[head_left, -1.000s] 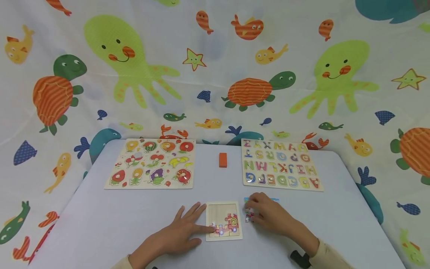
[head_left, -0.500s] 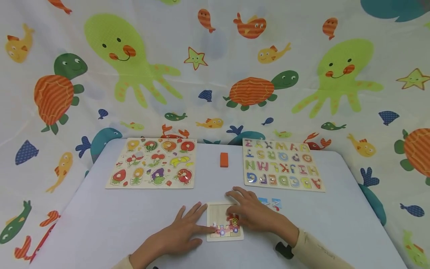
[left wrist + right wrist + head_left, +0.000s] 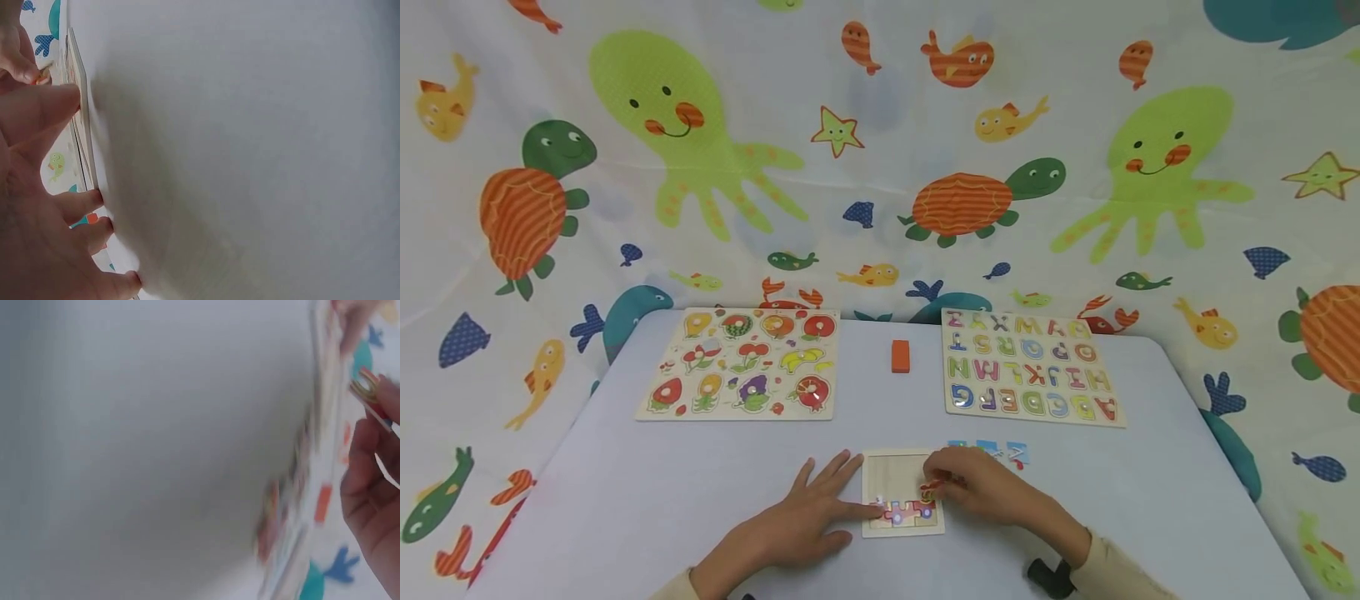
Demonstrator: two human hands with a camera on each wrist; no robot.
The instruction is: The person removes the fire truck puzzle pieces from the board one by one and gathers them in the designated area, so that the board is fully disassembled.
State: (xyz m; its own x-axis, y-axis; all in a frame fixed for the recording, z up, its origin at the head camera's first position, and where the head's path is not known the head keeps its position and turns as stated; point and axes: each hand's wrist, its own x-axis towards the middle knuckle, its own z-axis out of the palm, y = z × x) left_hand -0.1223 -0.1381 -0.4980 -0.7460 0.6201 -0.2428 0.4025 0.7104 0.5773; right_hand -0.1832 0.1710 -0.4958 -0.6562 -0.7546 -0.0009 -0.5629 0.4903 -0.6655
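Left hand (image 3: 807, 518) palm down and splayed; right hand (image 3: 983, 485) curled in a pinch

Pale cream sleeves (image 3: 1123, 573), rounded black device (image 3: 1049, 578) beside the right cuff (image 3: 1092, 558)

Alphabet puzzle board (image 3: 1027, 367), one, before me. I read, far row to near, left to right: Z-Y-X-W, two more unclear; T-S-R-Q-P-O; N-M-L-K-J-I-H; G-F-E-D-C-B-A.

Head view: high, set back, facing forward and down across white table (image 3: 647, 483). Left and right wrist views: close, low, turned sideways. Common to all: square pale wooden puzzle tray (image 3: 889, 477).
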